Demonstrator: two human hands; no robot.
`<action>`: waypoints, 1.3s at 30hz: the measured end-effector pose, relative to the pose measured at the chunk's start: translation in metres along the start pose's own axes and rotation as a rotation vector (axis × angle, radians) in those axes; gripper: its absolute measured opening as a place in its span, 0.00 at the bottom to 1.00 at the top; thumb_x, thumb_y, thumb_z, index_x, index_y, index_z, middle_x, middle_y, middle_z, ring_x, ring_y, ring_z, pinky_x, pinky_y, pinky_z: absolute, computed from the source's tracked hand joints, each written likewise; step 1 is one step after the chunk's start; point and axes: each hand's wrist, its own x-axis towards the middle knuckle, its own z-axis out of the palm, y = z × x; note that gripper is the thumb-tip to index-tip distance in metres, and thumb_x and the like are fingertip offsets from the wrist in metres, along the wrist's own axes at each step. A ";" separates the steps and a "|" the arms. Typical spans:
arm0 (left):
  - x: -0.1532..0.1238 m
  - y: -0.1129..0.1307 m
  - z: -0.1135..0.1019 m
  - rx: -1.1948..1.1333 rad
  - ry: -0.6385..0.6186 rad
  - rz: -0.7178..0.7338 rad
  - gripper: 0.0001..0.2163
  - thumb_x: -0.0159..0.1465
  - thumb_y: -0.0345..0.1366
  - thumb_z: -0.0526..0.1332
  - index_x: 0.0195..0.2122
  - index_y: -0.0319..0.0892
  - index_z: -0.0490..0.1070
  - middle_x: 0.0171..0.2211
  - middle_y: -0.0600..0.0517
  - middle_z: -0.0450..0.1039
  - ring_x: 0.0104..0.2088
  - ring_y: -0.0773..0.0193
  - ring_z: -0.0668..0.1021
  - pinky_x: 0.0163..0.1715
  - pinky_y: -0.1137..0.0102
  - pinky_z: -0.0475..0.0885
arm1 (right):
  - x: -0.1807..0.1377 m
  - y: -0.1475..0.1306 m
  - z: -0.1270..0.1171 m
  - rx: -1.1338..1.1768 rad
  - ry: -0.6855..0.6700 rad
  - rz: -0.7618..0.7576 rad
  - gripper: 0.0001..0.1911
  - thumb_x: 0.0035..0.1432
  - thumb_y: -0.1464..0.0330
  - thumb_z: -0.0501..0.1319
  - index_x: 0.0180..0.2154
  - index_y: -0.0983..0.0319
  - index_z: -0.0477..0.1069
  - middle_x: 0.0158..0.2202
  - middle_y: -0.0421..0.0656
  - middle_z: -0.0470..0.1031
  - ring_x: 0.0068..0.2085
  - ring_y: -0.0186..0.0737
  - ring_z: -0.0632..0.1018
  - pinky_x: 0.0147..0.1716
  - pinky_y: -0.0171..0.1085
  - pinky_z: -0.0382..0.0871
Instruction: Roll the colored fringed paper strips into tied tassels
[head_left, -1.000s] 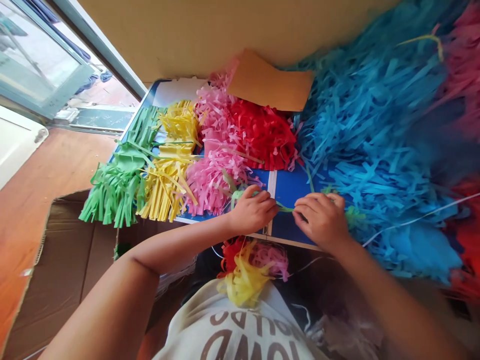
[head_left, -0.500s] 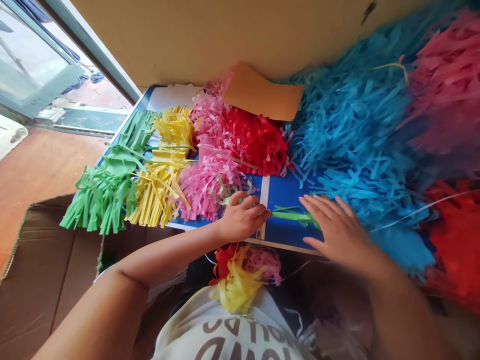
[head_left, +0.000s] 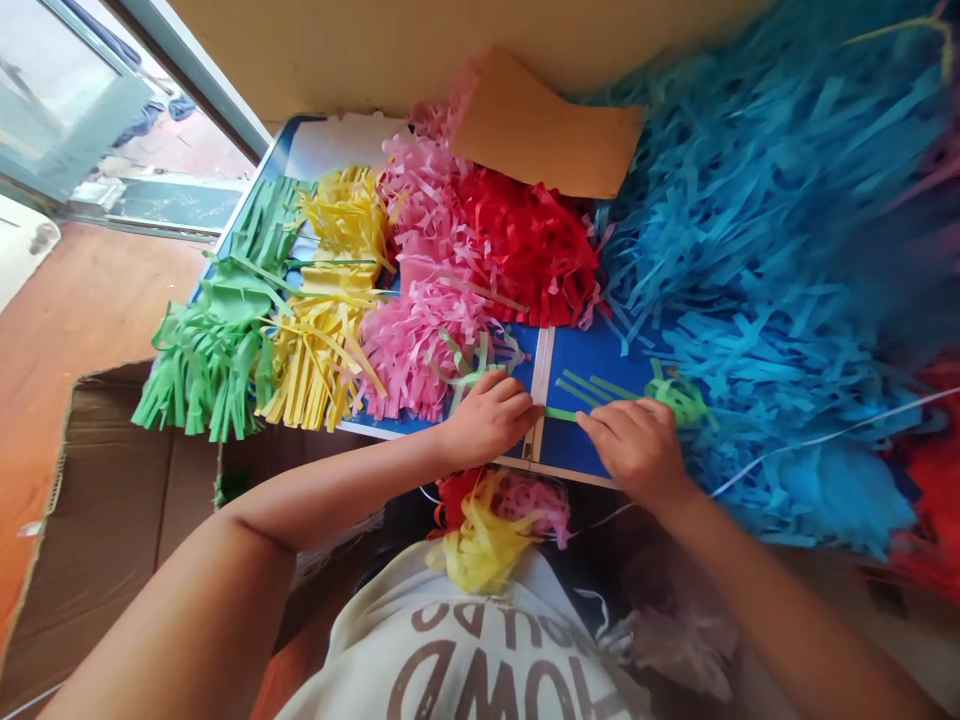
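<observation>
Since half a second ago, when it was spread flat, the right hand [head_left: 637, 445] has folded its fingers in and now grips a narrow green strip [head_left: 559, 413]. From the head view, the left hand [head_left: 493, 418] pinches the same strip — a short length shows between the two, just above the near edge of the blue desk [head_left: 571, 447]. Green tissue [head_left: 679, 400] bunches just beyond the right knuckles, beside the blue fringe [head_left: 739, 240] heaped over the desk's right part. Pink fringe [head_left: 431, 345] lies behind the left hand, with red fringe [head_left: 529, 255] nearer the far edge (a brown sheet [head_left: 547, 130] partly covers it) — then yellow fringe [head_left: 319, 350], and green fringe [head_left: 206, 360] drooping over the near left corner.
</observation>
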 end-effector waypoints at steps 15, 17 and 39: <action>-0.011 -0.018 -0.006 -0.475 -0.063 -0.319 0.11 0.68 0.41 0.59 0.34 0.42 0.78 0.34 0.49 0.76 0.35 0.63 0.74 0.40 0.65 0.68 | -0.013 0.031 0.000 0.392 -0.145 0.338 0.08 0.63 0.67 0.62 0.30 0.59 0.77 0.32 0.42 0.76 0.36 0.40 0.74 0.40 0.41 0.66; -0.010 -0.017 -0.006 -0.453 -0.069 -0.339 0.11 0.69 0.40 0.59 0.34 0.41 0.78 0.34 0.48 0.76 0.35 0.62 0.73 0.39 0.65 0.67 | -0.012 0.031 -0.001 0.385 -0.168 0.353 0.09 0.64 0.67 0.60 0.31 0.59 0.77 0.33 0.43 0.76 0.36 0.40 0.73 0.40 0.41 0.66; 0.013 0.004 -0.016 -0.027 -0.149 0.019 0.09 0.70 0.33 0.56 0.43 0.44 0.76 0.41 0.50 0.77 0.44 0.57 0.72 0.47 0.58 0.60 | 0.016 0.009 -0.019 0.032 -0.224 0.056 0.08 0.64 0.72 0.59 0.37 0.60 0.77 0.38 0.40 0.81 0.38 0.39 0.76 0.42 0.44 0.53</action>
